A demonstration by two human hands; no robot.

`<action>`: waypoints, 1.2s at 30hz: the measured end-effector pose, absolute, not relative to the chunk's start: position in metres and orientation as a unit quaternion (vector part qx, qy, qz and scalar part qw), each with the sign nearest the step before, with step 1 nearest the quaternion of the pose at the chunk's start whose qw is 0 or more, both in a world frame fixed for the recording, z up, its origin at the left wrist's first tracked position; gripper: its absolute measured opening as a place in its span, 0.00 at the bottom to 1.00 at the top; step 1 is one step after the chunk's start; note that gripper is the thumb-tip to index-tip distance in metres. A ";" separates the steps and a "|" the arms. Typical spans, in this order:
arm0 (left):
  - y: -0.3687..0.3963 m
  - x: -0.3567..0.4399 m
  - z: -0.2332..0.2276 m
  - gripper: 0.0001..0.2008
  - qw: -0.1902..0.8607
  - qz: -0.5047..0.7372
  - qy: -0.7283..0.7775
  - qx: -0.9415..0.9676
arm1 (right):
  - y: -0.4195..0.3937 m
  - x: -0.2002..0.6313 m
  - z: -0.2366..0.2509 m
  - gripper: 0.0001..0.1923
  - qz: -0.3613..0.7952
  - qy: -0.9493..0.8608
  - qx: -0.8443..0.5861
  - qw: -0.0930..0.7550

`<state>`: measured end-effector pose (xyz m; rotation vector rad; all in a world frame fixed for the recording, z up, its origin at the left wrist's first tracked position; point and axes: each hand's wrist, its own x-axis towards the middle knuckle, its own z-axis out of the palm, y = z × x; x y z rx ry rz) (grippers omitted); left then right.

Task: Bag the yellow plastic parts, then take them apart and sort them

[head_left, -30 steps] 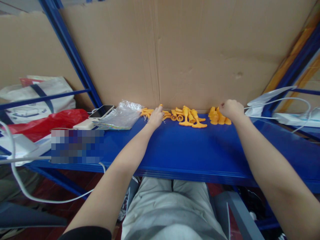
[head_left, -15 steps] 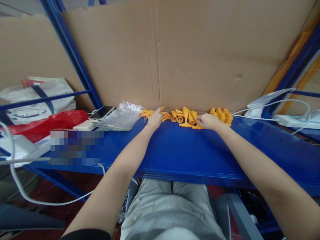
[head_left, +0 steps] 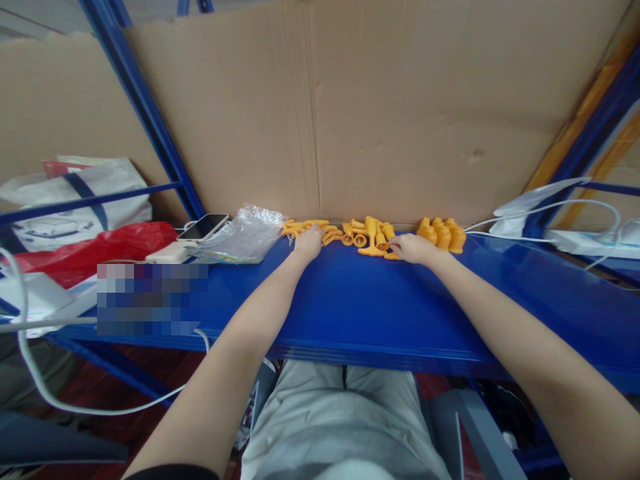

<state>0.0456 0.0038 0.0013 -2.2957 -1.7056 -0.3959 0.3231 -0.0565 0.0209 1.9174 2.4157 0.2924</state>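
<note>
My left hand [head_left: 307,243] rests curled on the thin orange plastic pieces [head_left: 305,229] at the back of the blue shelf [head_left: 350,300]; whether it pinches one I cannot tell. My right hand [head_left: 413,248] touches a flat-footed orange piece [head_left: 391,255] among the trumpet-shaped ones [head_left: 369,235], its hold unclear too. A tidy cluster of orange pieces [head_left: 443,233] stands just beside it
</note>
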 end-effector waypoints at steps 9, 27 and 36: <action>-0.007 0.051 0.009 0.23 0.108 -0.128 -0.652 -0.740 | -0.059 0.320 0.020 0.21 0.098 0.754 0.649 0.035; -0.006 0.061 0.000 0.20 0.128 -0.164 -0.553 -0.807 | -0.066 0.314 0.028 0.22 0.202 0.716 0.660 -0.103; -0.004 0.060 -0.004 0.25 0.081 -0.124 -0.604 -0.783 | -0.067 0.313 0.030 0.23 0.246 0.708 0.658 -0.079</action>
